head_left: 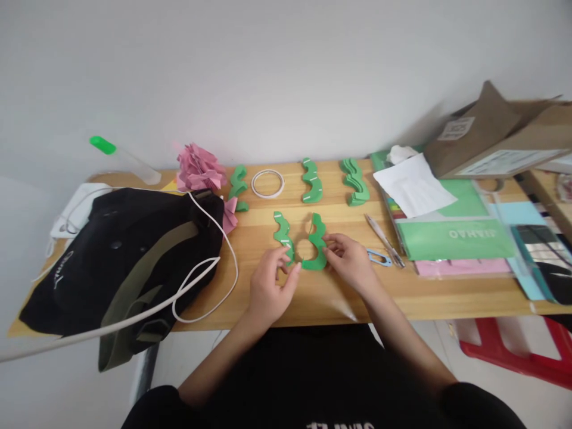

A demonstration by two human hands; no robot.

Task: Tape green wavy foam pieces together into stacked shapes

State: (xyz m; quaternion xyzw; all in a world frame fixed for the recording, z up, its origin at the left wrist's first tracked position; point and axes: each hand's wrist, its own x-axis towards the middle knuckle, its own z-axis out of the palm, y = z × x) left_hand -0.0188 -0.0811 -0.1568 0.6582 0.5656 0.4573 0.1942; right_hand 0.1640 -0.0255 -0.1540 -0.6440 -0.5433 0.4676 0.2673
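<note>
Two wavy-edged green paper strips lie side by side at the middle of the table. My left hand (273,285) has its fingers curled at the lower end of the left green paper strip (281,227), which bears small white tape pieces. The right green paper strip (318,238) curves inward at its bottom, close to my left thumb. On its outer edge, my right hand (348,259) pinches it between thumb and fingers. Behind them are another taped green strip (311,182), a stack of green strips (354,183) and a roll of double-sided tape (267,183).
Left: a black bag (134,256) with a white cable (235,256) over it, and pink paper flowers (199,168) beside more green strips (238,187). Right: a pen (382,237), a blue utility knife (379,257), green paper packs (456,238) and a cardboard box (496,137).
</note>
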